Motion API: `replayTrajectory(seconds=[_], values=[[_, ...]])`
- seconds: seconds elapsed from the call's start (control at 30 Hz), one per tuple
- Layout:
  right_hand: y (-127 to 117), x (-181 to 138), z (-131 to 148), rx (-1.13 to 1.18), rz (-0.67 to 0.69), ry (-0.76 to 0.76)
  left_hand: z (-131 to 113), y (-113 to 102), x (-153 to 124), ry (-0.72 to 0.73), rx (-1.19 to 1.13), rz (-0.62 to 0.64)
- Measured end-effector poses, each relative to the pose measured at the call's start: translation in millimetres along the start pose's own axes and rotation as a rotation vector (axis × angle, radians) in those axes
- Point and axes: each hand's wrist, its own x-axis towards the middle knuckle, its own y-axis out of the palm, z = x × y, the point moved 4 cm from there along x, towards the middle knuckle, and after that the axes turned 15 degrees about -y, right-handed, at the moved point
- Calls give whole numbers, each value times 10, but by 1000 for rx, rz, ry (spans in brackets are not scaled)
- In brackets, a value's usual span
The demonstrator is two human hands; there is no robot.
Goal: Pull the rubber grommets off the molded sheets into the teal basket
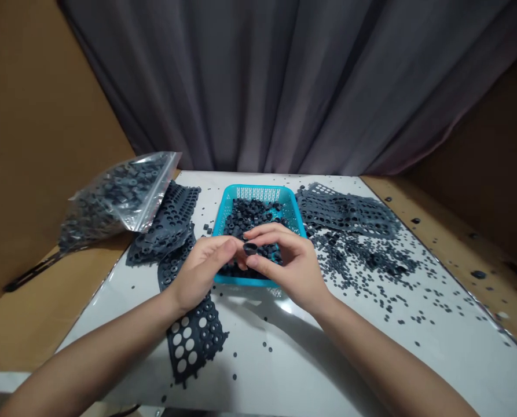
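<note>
My left hand (202, 267) and my right hand (289, 262) meet over the near rim of a turquoise basket (234, 198) that holds several small black rubber rings. Between the fingertips of both hands sits one black rubber ring (250, 248), pinched from both sides. A black rubber sheet with punched round holes (194, 339) lies on the white table under my left wrist. What else the closed fingers hold, if anything, is hidden.
A clear zip bag of black rings (114, 197) leans at the left, beside stacked black rubber sheets (169, 223). More punched sheets (345, 211) and scattered rubber bits (371, 260) lie right of the basket. A grey curtain hangs behind the table; brown cardboard walls flank it.
</note>
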Motion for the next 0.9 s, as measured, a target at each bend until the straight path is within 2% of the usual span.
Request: replayTrajectory(seconds=[0.23, 0.53, 0.63, 0.67, 0.73, 0.8, 0.83, 0.9], values=[[-78, -1, 60, -151, -105, 30, 18, 28, 13, -40, 10, -115], [-86, -26, 28, -300, -90, 54, 43, 54, 31, -39, 79, -104], [-166, 28, 24, -411, -47, -17, 7, -23, 27, 148, 339, -105], [-231, 67, 16, -483, -2, -53, 11, -35, 23, 245, 488, -70], [-434, 164, -29, -675, 116, -105, 105, -32, 20, 403, 834, 87], [-737, 260, -139, -867, 215, -51, 253, -64, 37, 482, 1094, 206], [-900, 297, -210, -927, 263, -1, 309, -97, 55, 517, 1174, 213], [-1180, 326, -380, -915, 406, 126, 363, -184, 115, 566, 1248, 139]])
